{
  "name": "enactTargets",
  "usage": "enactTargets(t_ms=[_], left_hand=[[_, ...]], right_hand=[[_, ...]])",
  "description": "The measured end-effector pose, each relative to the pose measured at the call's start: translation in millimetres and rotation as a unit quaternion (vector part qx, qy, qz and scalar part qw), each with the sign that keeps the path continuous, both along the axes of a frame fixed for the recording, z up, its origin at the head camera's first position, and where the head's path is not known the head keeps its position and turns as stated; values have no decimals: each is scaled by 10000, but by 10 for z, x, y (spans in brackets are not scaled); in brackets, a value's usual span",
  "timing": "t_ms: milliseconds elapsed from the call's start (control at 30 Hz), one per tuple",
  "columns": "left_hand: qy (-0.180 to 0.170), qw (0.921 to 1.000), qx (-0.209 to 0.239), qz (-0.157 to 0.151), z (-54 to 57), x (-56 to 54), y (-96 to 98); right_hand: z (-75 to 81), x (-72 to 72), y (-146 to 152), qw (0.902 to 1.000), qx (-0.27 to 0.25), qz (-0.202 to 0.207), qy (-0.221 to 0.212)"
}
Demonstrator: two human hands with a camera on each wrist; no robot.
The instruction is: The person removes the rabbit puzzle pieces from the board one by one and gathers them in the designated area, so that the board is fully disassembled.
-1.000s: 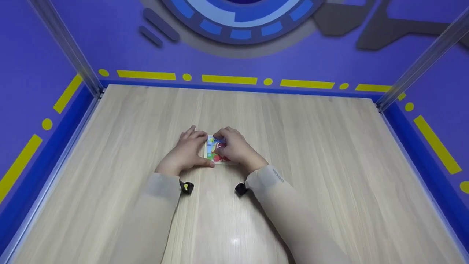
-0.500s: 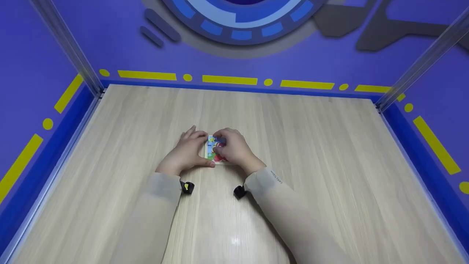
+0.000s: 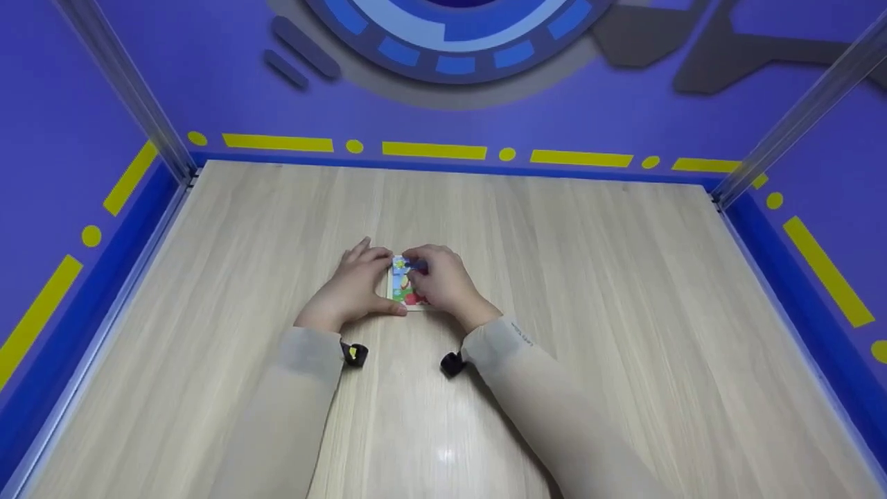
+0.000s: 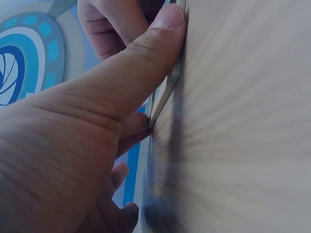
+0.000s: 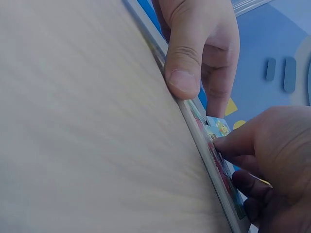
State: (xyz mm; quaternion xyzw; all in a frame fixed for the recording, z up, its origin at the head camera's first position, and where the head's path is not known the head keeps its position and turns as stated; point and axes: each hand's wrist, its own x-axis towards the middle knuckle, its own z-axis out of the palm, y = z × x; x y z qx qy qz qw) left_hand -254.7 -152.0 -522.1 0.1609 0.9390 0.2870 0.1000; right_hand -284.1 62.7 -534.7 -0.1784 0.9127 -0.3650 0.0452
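A small picture puzzle board with a pale rim lies on the table, printed in blue, green and red. My left hand holds its left side, thumb along the near edge and fingers at the far left corner. From the right, my right hand reaches over the board and pinches a puzzle piece with a yellow star. That piece stands tilted up from the board in the right wrist view. The right hand hides much of the board's right part. In the left wrist view, the left thumb presses the board's edge.
The wood-grain table extends around the board on all sides. Blue-purple panels with yellow marks enclose the back and both sides, joined by metal corner posts. A small black wrist camera hangs inside the right sleeve; another sits at the left.
My right hand has shifted very slightly, with its wrist a little further left. More of a dark blue patch shows between its thumb and finger. The left hand keeps its place on the board.
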Motion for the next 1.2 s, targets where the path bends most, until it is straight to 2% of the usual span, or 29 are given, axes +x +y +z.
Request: enactTargets(t_ms=[133,300,533,833,1200], left_hand=[[-20,10000,-2,8,-3,5,-1],[-13,10000,9,-6,-1,19,-5],[-136,9999,40,66,24,32,12],[-252,9995,-2,211,29,33,26],[-140,9998,40,157,6,19,22]], right_hand=[[7,-9,10,9998,123,97,80],[31,-18,37,9998,116,100,-85],[102,-36,119,9991,-64,114,-414],[164,-80,436,9970,-594,416,-262],[186,-212,1053,9982,-563,-149,151]])
